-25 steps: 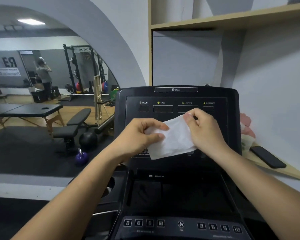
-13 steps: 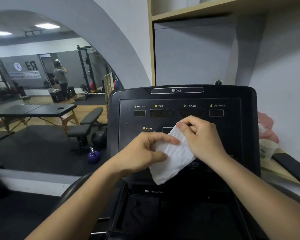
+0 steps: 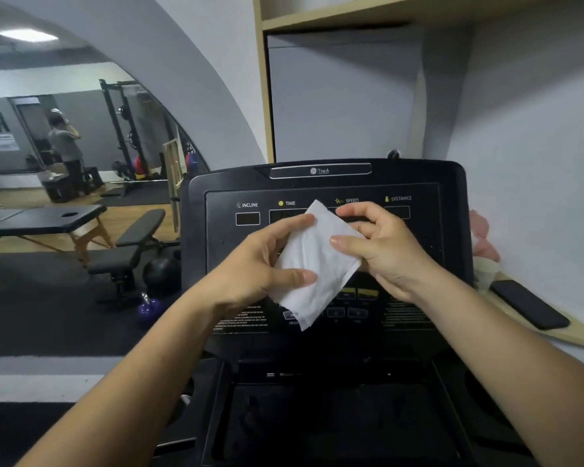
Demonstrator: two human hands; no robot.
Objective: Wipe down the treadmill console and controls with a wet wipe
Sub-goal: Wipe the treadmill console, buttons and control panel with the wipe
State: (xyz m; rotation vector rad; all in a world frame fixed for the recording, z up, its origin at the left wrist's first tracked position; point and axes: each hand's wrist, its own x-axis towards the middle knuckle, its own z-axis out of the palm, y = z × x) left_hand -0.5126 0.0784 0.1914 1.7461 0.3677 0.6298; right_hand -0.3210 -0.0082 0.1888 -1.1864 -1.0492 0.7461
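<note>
One folded wet wipe (image 3: 312, 264) is mid-frame, held in front of the treadmill console (image 3: 199, 237). Its long axis is near vertical, with the top corner poking up between TIME and SPEED. The left hand (image 3: 253, 267) pinches its left side, thumb in front. The right hand (image 3: 391, 254) pinches the right side, fingers curled. Both hands cover the middle buttons. There's one black phone (image 3: 530, 308) on the wooden ledge (image 3: 580, 335) at right and one purple kettlebell (image 3: 149, 308) at lower left.
</note>
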